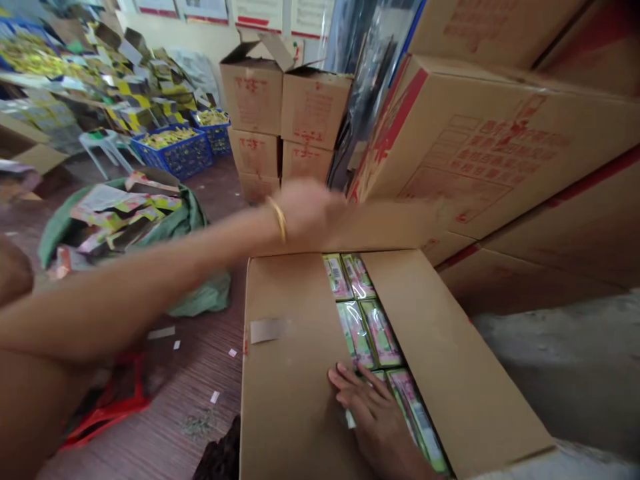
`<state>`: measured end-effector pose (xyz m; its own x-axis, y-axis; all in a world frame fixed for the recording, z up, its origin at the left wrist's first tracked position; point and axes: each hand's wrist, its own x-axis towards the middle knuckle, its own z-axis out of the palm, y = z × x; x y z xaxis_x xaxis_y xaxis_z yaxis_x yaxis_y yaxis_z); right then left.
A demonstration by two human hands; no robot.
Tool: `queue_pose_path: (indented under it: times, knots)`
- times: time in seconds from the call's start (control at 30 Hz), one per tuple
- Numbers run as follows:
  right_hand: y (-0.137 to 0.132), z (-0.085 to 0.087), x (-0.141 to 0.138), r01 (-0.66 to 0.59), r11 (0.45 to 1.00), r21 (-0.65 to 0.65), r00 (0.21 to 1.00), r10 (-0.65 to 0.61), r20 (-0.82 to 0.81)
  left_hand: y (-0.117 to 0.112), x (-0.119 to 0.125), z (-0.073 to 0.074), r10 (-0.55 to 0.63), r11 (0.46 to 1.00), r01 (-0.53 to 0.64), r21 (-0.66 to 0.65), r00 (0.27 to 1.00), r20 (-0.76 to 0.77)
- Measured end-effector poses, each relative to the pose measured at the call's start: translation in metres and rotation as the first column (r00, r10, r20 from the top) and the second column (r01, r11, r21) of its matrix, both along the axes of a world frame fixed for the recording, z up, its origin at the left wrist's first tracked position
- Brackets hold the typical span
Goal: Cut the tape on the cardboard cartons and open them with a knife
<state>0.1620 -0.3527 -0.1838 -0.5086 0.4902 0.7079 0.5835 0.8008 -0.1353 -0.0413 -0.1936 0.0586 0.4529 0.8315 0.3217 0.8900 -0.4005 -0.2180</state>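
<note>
An open cardboard carton (pixel 295 400) stands in front of me, its two side flaps folded inward. Through the gap between them show rows of shiny green-and-pink packets (pixel 380 333). My left hand (pixel 307 210), with a gold bangle at the wrist, reaches across to the far side. It is blurred but looks closed on the raised far flap (pixel 390 227). My right hand (pixel 375 413) lies flat with fingers somewhat spread, over the left flap's inner edge and the packets. A strip of tape (pixel 270 330) sticks to the left flap.
Large printed cartons (pixel 490 160) are stacked high at the right. More cartons (pixel 315 107) stand behind. On the left floor are a green sack (pixel 195 213) of flattened packaging, blue baskets (pixel 173 153), a stool (pixel 107 143) and a red plastic frame (pixel 110 417).
</note>
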Motion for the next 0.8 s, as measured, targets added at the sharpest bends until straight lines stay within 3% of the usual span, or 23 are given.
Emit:
queue_pose_path:
  times: [0.07,0.1,0.17,0.2,0.27,0.33,0.37,0.43,0.53,0.63,0.7,0.8]
  knots:
    - [0.002,0.003,-0.003,-0.009,1.000,0.013,1.000,0.010,-0.017,0.018,-0.025,0.029,0.028,0.999,-0.032,-0.025,0.988,-0.151]
    - [0.004,0.005,-0.005,-0.012,1.000,0.028,0.999,0.012,-0.029,0.021,-0.037,0.033,0.009,0.997,-0.027,-0.079,0.975,-0.222]
    - [0.007,0.007,-0.009,-0.019,0.998,0.054,0.999,0.022,-0.044,0.011,-0.058,0.024,-0.074,0.988,0.038,-0.152,0.968,-0.238]
    - [0.008,0.008,-0.010,-0.024,0.998,0.062,0.999,0.027,-0.047,-0.001,-0.065,0.012,-0.127,0.985,0.103,-0.142,0.976,-0.175]
    - [0.009,0.008,-0.012,-0.024,0.998,0.065,0.998,0.027,-0.051,-0.034,-0.075,-0.019,-0.229,0.969,0.228,0.100,0.974,-0.004]
    - [0.009,0.008,-0.013,-0.018,0.998,0.058,0.998,0.022,-0.057,-0.072,-0.077,-0.050,-0.369,0.903,0.330,0.274,0.924,0.104]
    - [0.009,0.007,-0.013,-0.010,0.998,0.059,0.998,0.013,-0.063,-0.091,-0.075,-0.065,-0.431,0.879,0.383,0.283,0.893,0.131]
    - [0.009,0.007,-0.013,0.009,0.998,0.060,0.998,-0.005,-0.063,-0.124,-0.067,-0.097,-0.505,0.861,0.481,0.164,0.846,0.169]
    - [0.009,0.007,-0.013,0.039,0.997,0.071,0.999,-0.036,-0.040,-0.156,-0.052,-0.150,-0.512,0.853,0.522,-0.006,0.839,0.184]
    - [0.010,0.008,-0.009,0.070,0.995,0.064,0.994,-0.064,-0.086,-0.160,-0.044,-0.190,-0.457,0.888,0.450,0.097,0.886,0.071]
    - [0.011,0.010,-0.002,0.108,0.994,0.011,0.980,-0.104,-0.167,-0.152,-0.045,-0.193,-0.416,0.899,0.409,0.156,0.909,0.014]
    - [0.015,0.015,0.021,0.192,0.976,-0.103,0.955,-0.210,-0.211,-0.126,-0.048,-0.159,-0.288,0.929,0.282,0.242,0.958,-0.011]
